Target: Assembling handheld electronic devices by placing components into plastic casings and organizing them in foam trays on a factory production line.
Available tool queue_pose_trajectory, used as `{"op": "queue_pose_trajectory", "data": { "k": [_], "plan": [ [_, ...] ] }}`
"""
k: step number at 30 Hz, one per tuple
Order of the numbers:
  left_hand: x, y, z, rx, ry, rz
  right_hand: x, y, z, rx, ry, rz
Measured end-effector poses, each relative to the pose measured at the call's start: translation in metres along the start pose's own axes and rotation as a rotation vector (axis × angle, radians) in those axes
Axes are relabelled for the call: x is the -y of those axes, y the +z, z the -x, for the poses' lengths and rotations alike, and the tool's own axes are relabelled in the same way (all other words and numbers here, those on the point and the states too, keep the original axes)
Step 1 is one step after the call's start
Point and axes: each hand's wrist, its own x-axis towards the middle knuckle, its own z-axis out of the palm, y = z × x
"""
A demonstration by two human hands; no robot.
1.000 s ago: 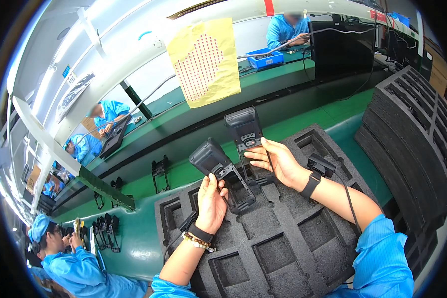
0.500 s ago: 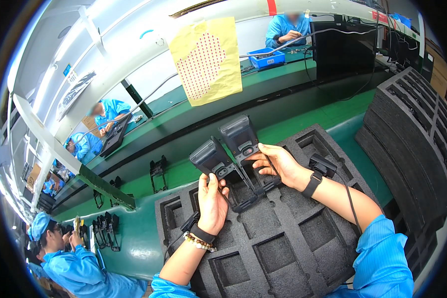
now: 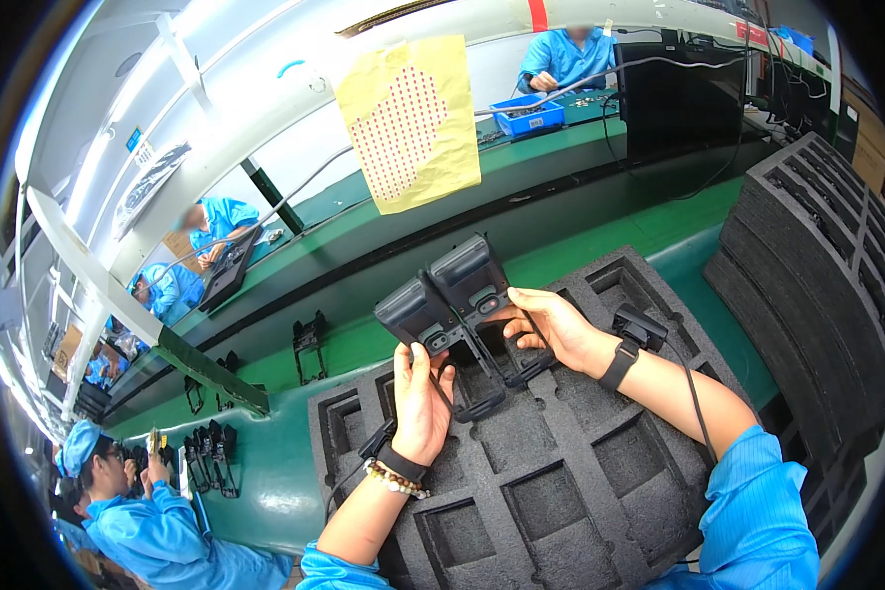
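My left hand is closed on a black box-headed device with a thin U-shaped frame below its head. A similar black device is gripped in my right hand, thumb and fingers at the lower corner of its head. Side by side, the two heads nearly meet, tilted, each with a small oval detail on its lower part. Their frames hang over a dark grey foam tray with square recesses. Some fingers are hidden behind the devices. Both wrists carry dark bands with cabled black units.
Stacked foam trays rise on the right. More black framed devices stand on the green bench at left, one farther back. A yellow sheet hangs ahead above the conveyor. A co-worker sits at lower left; others work beyond.
Both device heads have tipped slightly, the right one more, and their lower faces show differently. The right device's head has come a little closer to the left one. My hands have barely moved.
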Motion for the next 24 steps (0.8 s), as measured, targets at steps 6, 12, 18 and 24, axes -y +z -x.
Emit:
{"op": "queue_pose_trajectory", "data": {
  "k": [6,12,18,24],
  "plan": [
    [0.001,-0.007,-0.002,0.109,-0.014,0.093,0.003,-0.001,-0.004,-0.048,0.018,-0.235],
    [0.0,-0.009,-0.003,0.169,-0.077,0.111,-0.013,-0.018,-0.015,0.183,-0.07,-0.421],
    [-0.004,0.005,0.003,0.134,-0.099,0.065,-0.017,-0.023,-0.018,0.207,0.26,-0.554],
    [-0.003,0.005,0.003,0.204,-0.098,0.095,-0.011,-0.013,-0.013,0.246,0.171,-0.309]
  ]
}}
